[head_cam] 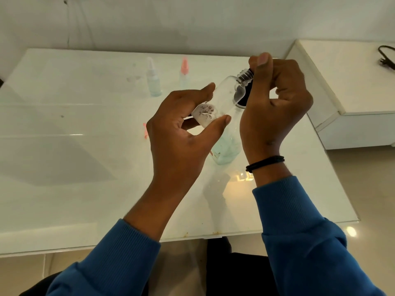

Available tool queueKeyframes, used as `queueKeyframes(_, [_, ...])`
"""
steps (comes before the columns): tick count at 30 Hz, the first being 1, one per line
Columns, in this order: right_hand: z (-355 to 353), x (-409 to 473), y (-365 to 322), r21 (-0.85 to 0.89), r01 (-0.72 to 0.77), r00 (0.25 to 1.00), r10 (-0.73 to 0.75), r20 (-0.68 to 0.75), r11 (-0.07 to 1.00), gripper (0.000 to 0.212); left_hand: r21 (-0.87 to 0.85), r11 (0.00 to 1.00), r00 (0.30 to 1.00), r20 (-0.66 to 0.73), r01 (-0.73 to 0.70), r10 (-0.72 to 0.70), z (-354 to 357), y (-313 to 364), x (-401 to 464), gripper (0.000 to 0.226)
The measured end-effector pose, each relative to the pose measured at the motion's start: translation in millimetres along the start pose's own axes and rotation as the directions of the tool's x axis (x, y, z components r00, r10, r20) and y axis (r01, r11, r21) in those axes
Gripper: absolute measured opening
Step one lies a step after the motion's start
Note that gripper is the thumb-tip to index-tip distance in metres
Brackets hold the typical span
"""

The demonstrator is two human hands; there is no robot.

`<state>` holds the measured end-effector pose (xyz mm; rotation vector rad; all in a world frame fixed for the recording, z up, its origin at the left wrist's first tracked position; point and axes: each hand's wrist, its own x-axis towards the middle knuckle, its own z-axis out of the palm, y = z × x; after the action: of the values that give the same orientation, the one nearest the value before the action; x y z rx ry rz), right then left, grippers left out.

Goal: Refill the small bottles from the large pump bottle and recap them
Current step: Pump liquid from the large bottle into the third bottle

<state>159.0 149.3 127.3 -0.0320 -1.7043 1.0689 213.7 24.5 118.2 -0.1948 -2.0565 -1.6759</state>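
My left hand pinches the base of a small clear bottle between thumb and fingers. The bottle is tilted, base towards me, and looks nearly empty. Its threaded neck points up and to the right. My right hand curls around that neck, with the thumb pressed over the mouth. A dark part shows inside this hand behind the neck; I cannot tell what it is. Below both hands a large clear bottle with pale blue liquid stands on the table, its top hidden.
Two more small bottles stand at the back of the white glass table: one white-capped with bluish liquid, one pink-capped. A small pink piece lies left of my left hand. A white cabinet stands on the right.
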Motion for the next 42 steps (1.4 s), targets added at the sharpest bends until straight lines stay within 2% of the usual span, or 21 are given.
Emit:
queueKeyframes(9, [1,-1,1,0.041,0.007,1.000,-0.006,-0.012,0.999,0.026,0.013,1.000,1.000,-0.002,-0.001,0.001,0,1,-1,0.047])
queueKeyframes(27, [1,5,-5,-0.017,0.065,0.998,-0.065,-0.013,0.998,0.025,-0.017,1.000,1.000,-0.014,0.001,-0.001,2,2,-1,0.045])
queueKeyframes(30, [0,-3,-1,0.017,0.043,0.999,-0.043,-0.003,0.999,0.024,-0.011,1.000,1.000,-0.010,0.006,-0.006,2,1,-2,0.046])
queueKeyframes(42, [1,-4,-4,-0.025,0.018,1.000,-0.018,-0.007,1.000,0.023,-0.019,1.000,1.000,-0.006,0.020,-0.020,2,0,-3,0.047])
